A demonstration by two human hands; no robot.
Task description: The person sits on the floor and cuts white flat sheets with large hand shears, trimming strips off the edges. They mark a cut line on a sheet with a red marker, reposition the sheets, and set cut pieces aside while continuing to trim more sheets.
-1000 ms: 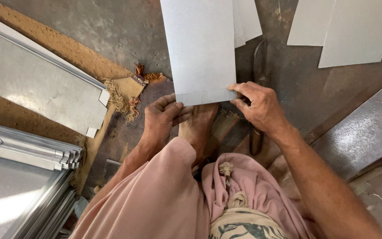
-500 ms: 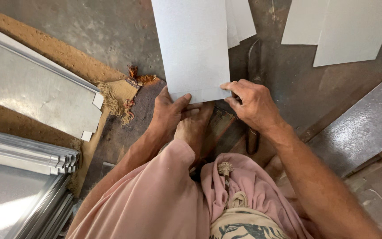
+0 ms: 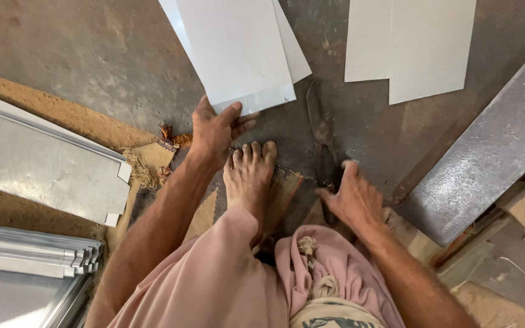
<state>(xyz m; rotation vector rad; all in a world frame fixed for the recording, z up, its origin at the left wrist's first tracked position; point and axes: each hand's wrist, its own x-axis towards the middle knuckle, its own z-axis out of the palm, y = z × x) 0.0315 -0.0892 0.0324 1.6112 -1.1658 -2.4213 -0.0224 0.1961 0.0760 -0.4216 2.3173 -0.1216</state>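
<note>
A grey concrete floor [image 3: 92, 54] carries all items. A long steel bar [image 3: 487, 158] lies diagonally at right. A folded sheet-metal panel [image 3: 44, 164] lies at left. Two pale sheets [image 3: 408, 42] lie at top right, well apart from the stack of white sheets [image 3: 238, 48] at top centre. The left hand [image 3: 214, 130] pinches that stack's near edge, thumb on top. A bare foot [image 3: 250, 176] rests just beside it. The right hand [image 3: 350, 197], fingers spread, touches dark metal shears [image 3: 322, 140].
</note>
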